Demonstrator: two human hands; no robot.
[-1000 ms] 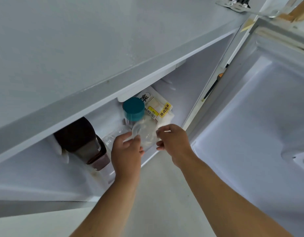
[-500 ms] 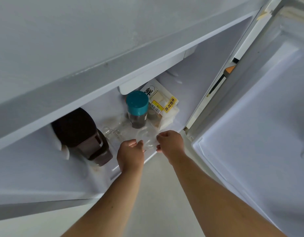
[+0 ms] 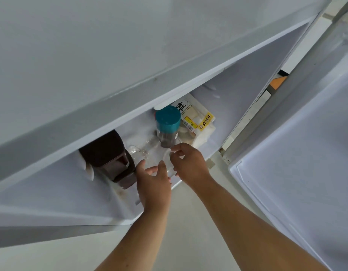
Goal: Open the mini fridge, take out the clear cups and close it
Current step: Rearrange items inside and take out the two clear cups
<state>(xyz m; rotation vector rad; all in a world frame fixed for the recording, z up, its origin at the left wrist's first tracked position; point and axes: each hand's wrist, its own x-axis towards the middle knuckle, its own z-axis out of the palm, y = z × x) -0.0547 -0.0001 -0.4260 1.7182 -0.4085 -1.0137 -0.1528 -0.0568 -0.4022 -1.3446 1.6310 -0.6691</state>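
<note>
The white mini fridge [image 3: 247,98] stands open, its door [image 3: 306,153] swung out to the right. At the front edge of the fridge floor, my right hand [image 3: 190,165] pinches the rim of a clear cup [image 3: 168,156]. Just left of it, my left hand [image 3: 153,182] has its fingers spread; the thumb lies beside that cup and holds nothing. Another clear cup [image 3: 141,150] lies on its side deeper inside, just beyond my left fingers.
A dark brown container [image 3: 110,157] stands inside at the left. A jar with a teal lid [image 3: 167,124] stands behind the cups, with a bag of sliced bread [image 3: 196,122] to its right. The fridge's grey top [image 3: 91,55] overhangs the opening. Pale floor lies below.
My left hand has let go of the cup and spread its fingers toward the cup lying inside. My right hand keeps its grip, slightly deeper in the fridge.
</note>
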